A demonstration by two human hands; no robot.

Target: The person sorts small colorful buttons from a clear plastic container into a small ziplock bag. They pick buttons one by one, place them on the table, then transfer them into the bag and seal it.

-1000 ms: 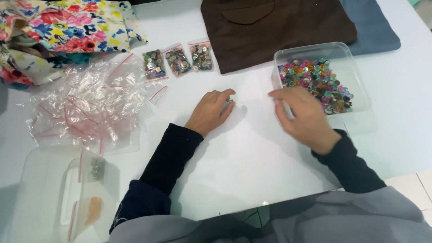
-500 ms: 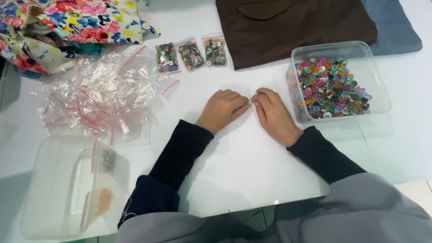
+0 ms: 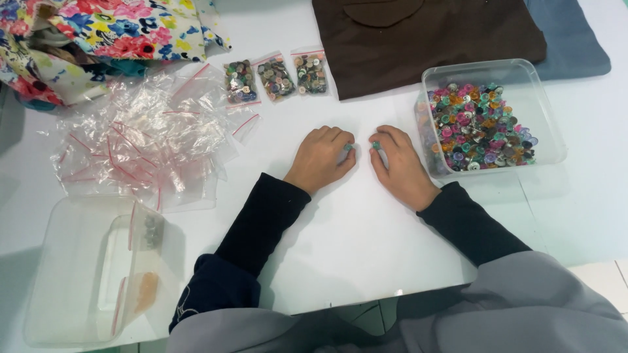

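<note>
The left hand [image 3: 322, 157] rests knuckles-up on the white table [image 3: 353, 255], fingers curled under, and a small pale bit — likely a button [image 3: 347, 148] — shows at its fingertips; the grip looks pinched shut on it, though the piece is too small to tell for sure. The right hand [image 3: 400, 165] lies just beside it, also curled, with a small green button [image 3: 376, 146] pinched at its fingertips and something pale and thin tucked under the fingers that cannot be made out. The two hands sit close together with only a narrow gap of table between them. Both arms wear dark sleeves.

Just right of the right hand stands a clear plastic tub [image 3: 543, 117] holding a heap of mixed buttons [image 3: 481, 127] — pink, green, orange, dark. Beyond the hands, three small filled bags [image 3: 276, 78] of buttons lie in a row, near the edge of a brown cloth [image 3: 425, 39], with a blue-grey cloth [image 3: 569, 39] beside it. To the left of the row spreads a loose pile of empty clear bags [image 3: 144, 144] with red strips, and behind that a flowered cloth [image 3: 111, 29]. At the near left corner sits a clear lidded box [image 3: 72, 274] with a few small pieces inside.
</note>
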